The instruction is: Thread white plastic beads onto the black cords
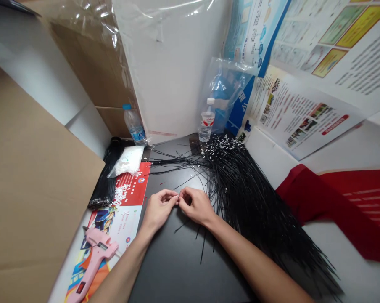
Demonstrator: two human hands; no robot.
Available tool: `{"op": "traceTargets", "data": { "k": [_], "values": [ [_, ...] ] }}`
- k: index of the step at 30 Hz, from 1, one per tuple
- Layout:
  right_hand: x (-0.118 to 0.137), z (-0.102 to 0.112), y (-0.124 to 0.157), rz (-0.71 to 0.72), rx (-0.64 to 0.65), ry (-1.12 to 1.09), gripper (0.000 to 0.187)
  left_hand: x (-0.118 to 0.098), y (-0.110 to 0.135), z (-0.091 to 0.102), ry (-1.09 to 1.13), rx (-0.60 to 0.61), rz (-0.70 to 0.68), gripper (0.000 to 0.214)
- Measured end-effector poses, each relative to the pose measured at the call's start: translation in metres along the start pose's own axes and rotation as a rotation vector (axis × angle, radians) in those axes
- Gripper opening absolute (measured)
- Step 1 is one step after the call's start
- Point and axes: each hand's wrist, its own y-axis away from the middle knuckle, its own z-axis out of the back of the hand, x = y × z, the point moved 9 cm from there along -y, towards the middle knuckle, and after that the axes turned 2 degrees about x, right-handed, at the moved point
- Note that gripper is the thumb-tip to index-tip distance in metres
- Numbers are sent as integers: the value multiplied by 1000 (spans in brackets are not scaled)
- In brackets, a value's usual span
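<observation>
Over the dark table surface, my left hand [159, 210] and my right hand [196, 204] meet fingertip to fingertip. Both are closed in a pinch. Whatever lies between the fingertips is too small and too covered to name. Just right of my right hand spreads a large pile of thin black wires [240, 189] with small white pieces at their far ends. Several loose black strands [177, 161] stretch across the table beyond my hands. To the left, small white pieces [120, 193] are scattered on a red and white printed sheet [142, 187].
A pink glue gun [97, 256] lies left of my left forearm. Farther back are a bag of white pieces [128, 160], a black wire bundle [103, 185] and two plastic bottles, one blue-capped [134, 124], one white-capped [207, 122]. Cardboard [35, 189] stands at left; red cloth [303, 193] lies right.
</observation>
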Motion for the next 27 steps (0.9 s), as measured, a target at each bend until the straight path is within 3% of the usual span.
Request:
{"op": "traceTargets", "data": {
  "k": [6,11,15,19,22,27],
  "values": [
    [5,0,1,43,30,11,8,-2,-2,2,76,-28,-26,28],
    [17,17,6,163,72,325,23,-11,-3,23,147,-169,-69,37],
    [31,46,5,277,36,561,15,-21,0,45,167,-292,-137,37],
    [61,66,9,453,-1,717,23,-30,5,56,272,-342,-179,36],
    [94,82,17,546,-68,808,22,-36,8,52,373,-280,-159,40],
    [134,104,28,549,-98,907,23,-43,11,46,475,-209,-130,42]
  ]
}}
